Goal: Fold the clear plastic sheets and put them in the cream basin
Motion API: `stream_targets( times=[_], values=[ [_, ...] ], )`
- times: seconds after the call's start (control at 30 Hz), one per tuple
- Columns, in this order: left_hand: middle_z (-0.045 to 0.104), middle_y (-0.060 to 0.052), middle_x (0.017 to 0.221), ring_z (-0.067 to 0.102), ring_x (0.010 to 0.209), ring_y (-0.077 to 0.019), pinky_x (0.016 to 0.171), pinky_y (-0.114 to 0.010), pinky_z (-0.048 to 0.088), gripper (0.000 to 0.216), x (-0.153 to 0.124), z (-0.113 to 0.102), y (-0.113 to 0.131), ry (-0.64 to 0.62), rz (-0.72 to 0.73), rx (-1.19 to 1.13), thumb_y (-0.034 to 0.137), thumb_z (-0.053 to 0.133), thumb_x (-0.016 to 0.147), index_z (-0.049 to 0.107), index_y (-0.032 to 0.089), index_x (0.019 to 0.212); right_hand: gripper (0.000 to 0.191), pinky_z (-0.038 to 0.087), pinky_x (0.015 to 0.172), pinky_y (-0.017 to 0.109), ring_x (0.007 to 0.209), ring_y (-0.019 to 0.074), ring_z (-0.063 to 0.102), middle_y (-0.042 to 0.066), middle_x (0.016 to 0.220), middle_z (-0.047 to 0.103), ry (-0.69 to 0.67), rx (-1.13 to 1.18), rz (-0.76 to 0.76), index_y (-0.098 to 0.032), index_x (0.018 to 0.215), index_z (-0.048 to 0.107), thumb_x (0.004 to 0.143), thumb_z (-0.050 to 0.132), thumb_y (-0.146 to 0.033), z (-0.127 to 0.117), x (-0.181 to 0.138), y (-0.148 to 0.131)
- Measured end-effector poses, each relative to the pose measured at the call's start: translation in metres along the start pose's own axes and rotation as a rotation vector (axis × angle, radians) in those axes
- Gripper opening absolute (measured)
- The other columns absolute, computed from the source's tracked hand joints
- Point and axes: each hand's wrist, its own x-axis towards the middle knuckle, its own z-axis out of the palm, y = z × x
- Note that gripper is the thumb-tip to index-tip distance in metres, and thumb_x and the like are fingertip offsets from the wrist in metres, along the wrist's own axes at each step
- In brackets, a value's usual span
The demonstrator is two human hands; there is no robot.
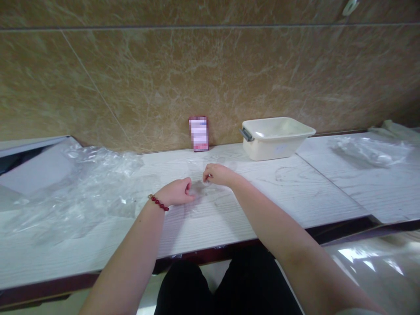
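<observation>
My left hand (177, 192) and my right hand (218, 174) are close together over the white wood-grain tabletop (295, 192). Both pinch a small clear plastic bag (198, 189) that lies flat between them; its outline is faint and hard to make out. A red bead bracelet (159, 203) is on my left wrist.
A heap of clear plastic bags (85, 183) covers the table at the left. A cream plastic tub (275, 136) with a grey handle stands at the back right, a small blurred card (198, 133) leans on the marble wall, and more plastic (367, 151) lies far right.
</observation>
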Motion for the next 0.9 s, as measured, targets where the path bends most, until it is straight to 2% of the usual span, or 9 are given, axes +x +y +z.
stream_targets(
  times=[0.13,0.3,0.47,0.6,0.7,0.8,0.9],
  values=[
    [0.048,0.003,0.056,0.042,0.050,-0.0131,0.046,-0.023,0.025,0.012,0.001,0.002,0.001,-0.016,-0.003,0.087,0.025,0.047,0.056,0.043,0.021,0.067,0.022,0.036,0.069,0.020,0.073,0.0113,0.050,0.003,0.075,0.056,0.004,-0.008,0.002,-0.017,0.071,0.066,0.064,0.049,-0.006,-0.001,-0.001,0.001],
    [0.048,0.002,0.057,0.041,0.051,-0.0125,0.045,-0.023,0.024,0.013,0.000,0.002,0.003,-0.044,-0.022,0.120,0.026,0.046,0.055,0.042,0.020,0.066,0.022,0.036,0.069,0.020,0.074,0.0114,0.051,0.003,0.075,0.058,-0.006,-0.022,-0.003,-0.017,0.072,0.066,0.065,0.049,-0.006,-0.001,0.000,0.002],
    [0.049,0.003,0.059,0.042,0.053,-0.0115,0.046,-0.021,0.027,0.014,-0.003,-0.006,0.000,-0.148,-0.004,0.057,0.029,0.045,0.058,0.045,0.019,0.068,0.024,0.036,0.068,0.019,0.074,0.0113,0.052,0.003,0.074,0.060,-0.038,-0.033,0.004,-0.017,0.072,0.067,0.064,0.048,-0.005,-0.001,0.000,0.002],
    [0.051,0.002,0.061,0.046,0.055,-0.0113,0.050,-0.021,0.033,0.019,-0.002,-0.014,-0.015,-0.042,-0.072,0.025,0.030,0.038,0.068,0.050,0.018,0.076,0.024,0.037,0.067,0.018,0.072,0.0110,0.053,0.002,0.074,0.062,-0.058,-0.022,0.029,-0.017,0.072,0.067,0.063,0.048,-0.006,-0.003,-0.001,0.001],
    [0.055,0.000,0.066,0.049,0.058,-0.0124,0.056,-0.023,0.037,0.032,0.003,-0.012,-0.027,0.050,-0.096,0.022,0.035,0.036,0.073,0.052,0.019,0.095,0.024,0.037,0.066,0.018,0.071,0.0110,0.053,0.002,0.074,0.062,-0.076,-0.017,0.035,-0.017,0.072,0.067,0.063,0.048,-0.006,-0.004,-0.001,0.001],
    [0.057,-0.003,0.083,0.052,0.075,-0.0146,0.070,-0.025,0.039,0.043,0.011,-0.005,-0.036,0.100,0.019,0.063,0.043,0.037,0.074,0.050,0.022,0.110,0.026,0.037,0.066,0.018,0.071,0.0110,0.054,0.002,0.074,0.063,-0.088,-0.020,0.043,-0.017,0.073,0.068,0.063,0.047,-0.005,-0.004,-0.001,0.001],
    [0.050,-0.005,0.108,0.046,0.099,-0.0198,0.087,-0.031,0.032,0.048,0.014,0.000,-0.037,0.139,0.049,0.161,0.052,0.036,0.073,0.050,0.029,0.113,0.027,0.037,0.066,0.018,0.071,0.0108,0.054,0.002,0.075,0.063,-0.092,-0.019,0.044,-0.018,0.074,0.068,0.063,0.046,-0.005,-0.004,-0.001,0.001]
  ],
)
